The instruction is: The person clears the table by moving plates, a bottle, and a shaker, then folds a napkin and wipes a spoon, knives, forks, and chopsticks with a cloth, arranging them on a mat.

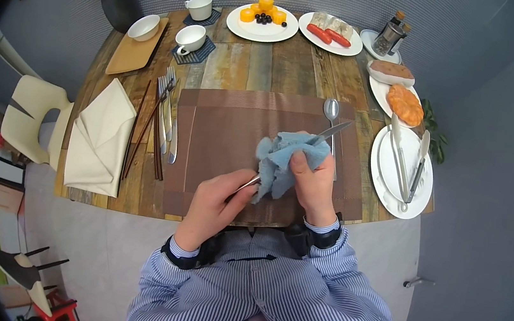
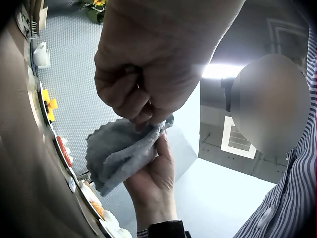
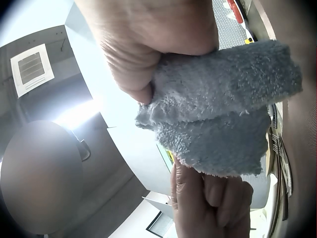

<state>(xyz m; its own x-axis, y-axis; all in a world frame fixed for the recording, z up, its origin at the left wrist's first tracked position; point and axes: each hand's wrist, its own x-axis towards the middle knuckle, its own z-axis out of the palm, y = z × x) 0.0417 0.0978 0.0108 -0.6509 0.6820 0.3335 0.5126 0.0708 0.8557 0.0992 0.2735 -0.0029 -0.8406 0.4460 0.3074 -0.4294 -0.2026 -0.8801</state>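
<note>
Over the brown placemat (image 1: 224,118), a table knife (image 1: 336,130) slants up to the right through a fluffy blue cloth (image 1: 287,153). Its metal handle sits in my left hand (image 1: 216,203), with the fingers curled round it. My right hand (image 1: 313,183) grips the cloth around the blade, thumb on top, and the blade's tip sticks out past it. In the right wrist view the folded cloth (image 3: 223,84) hides most of the knife. From the left wrist, the curled left hand (image 2: 143,64) is close against the cloth. A spoon (image 1: 331,110) lies on the placemat's right side, partly behind the cloth.
Left of the placemat lie forks (image 1: 165,114), chopsticks (image 1: 135,129) and a folded cream napkin (image 1: 102,138). Cups (image 1: 190,38) and plates of food (image 1: 261,29) line the far edge. Tongs (image 1: 401,159) rest on a white plate (image 1: 380,192) at right.
</note>
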